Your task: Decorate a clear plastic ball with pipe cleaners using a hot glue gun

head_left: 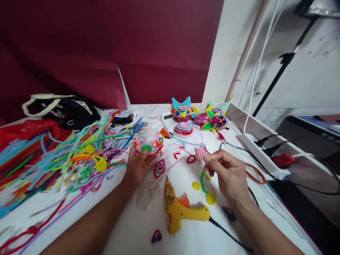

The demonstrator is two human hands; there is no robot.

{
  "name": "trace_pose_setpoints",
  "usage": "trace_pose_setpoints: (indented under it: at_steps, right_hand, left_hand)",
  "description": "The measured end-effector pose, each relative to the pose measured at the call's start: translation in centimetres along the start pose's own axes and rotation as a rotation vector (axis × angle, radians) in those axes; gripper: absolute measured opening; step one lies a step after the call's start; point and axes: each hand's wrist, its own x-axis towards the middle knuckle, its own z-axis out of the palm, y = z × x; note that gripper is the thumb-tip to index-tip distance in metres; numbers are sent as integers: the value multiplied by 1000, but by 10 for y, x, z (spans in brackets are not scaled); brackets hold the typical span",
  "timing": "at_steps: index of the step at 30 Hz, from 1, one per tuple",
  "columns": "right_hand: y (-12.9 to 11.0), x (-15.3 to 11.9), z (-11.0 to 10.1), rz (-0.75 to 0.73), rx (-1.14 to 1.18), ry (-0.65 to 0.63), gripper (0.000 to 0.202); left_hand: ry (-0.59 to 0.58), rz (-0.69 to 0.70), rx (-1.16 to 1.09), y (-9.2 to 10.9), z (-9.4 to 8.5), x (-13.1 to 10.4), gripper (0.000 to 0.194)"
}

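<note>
My left hand [139, 163] grips a clear plastic piece trimmed with pipe cleaners [147, 147]; it has pink edges, orange coils at both sides and a green coil in front under my thumb. Between the thumb and fingers of my right hand [225, 168] is a small pink ribbed pipe-cleaner piece [202, 153], held just above the table. Below and between both hands lies a yellow hot glue gun [183, 212], its nozzle pointing away from me. Near my left hand rests a red-rimmed coil with a purple middle [159, 168]. Yellow coils [196, 186] lie by my right hand.
Loose pipe cleaners [87, 152] pile up at the left, beside a black bag [67, 111]. Finished colourful figures [183, 109] stand at the back. A white power strip [265, 156] with plugs runs along the right, and the glue gun's cord [228, 235] trails toward me.
</note>
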Motion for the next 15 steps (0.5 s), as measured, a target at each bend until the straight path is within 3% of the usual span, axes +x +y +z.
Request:
trace_pose_setpoints:
  at_steps: [6,15]
  right_hand:
    - [2,4,-5,115,89,3,28]
    - [6,12,-2,115,60,-76,22]
  left_hand:
    - [-33,-23,11,-2,-2,0,39]
    - [-46,-11,-53,-5,-4,0,31]
